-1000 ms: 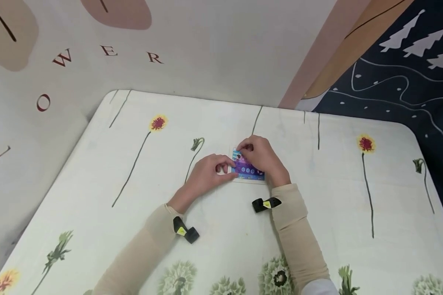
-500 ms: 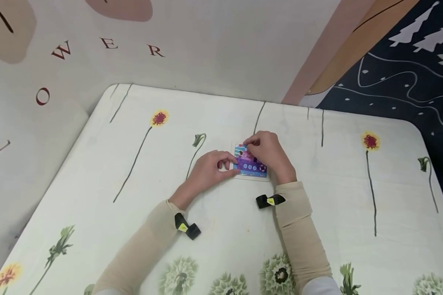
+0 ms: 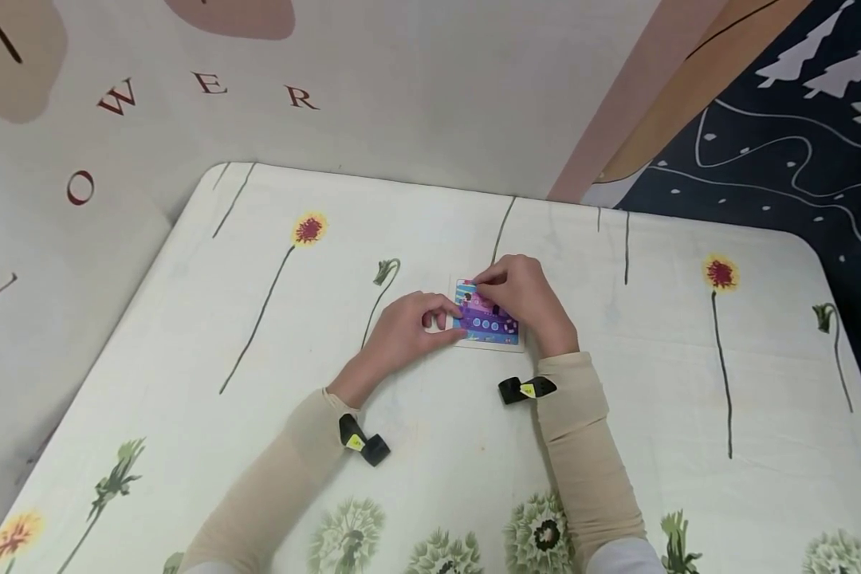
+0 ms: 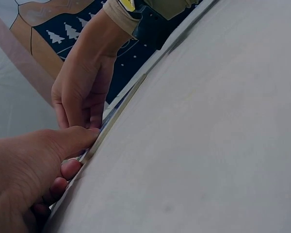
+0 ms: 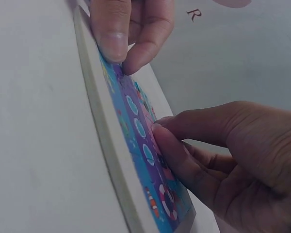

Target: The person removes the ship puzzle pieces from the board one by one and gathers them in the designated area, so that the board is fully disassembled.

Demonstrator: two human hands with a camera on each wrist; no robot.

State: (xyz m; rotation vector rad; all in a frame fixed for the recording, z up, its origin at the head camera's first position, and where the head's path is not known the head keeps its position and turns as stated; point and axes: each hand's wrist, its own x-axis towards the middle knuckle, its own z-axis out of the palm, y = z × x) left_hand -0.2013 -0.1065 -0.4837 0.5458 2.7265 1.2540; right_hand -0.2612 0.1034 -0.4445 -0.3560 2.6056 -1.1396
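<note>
A small jigsaw puzzle [image 3: 484,325] with a purple ship on blue sea lies in a pale, thick-rimmed board [image 5: 99,114]. My left hand [image 3: 412,325] holds the board's left edge, thumb and index finger on the picture's left side. In the left wrist view that thumb rests over the rim. My right hand [image 3: 527,293] is at the top of the picture, thumb and index fingertips together, pinching what appears to be the edge of a puzzle piece [image 5: 144,97]. Seams between pieces show in the right wrist view. The right hand covers the picture's upper right part.
The board lies on a table with a white flower-print cloth [image 3: 416,231]. A pale wall hanging with letters [image 3: 402,119] stands behind the far edge, and a dark panel with white trees [image 3: 796,151] at right. Each wrist carries a black camera [image 3: 527,390].
The right hand's fingertips have shifted slightly along the top of the puzzle, uncovering more of the picture. The left hand keeps its hold. The head view has tilted a little.
</note>
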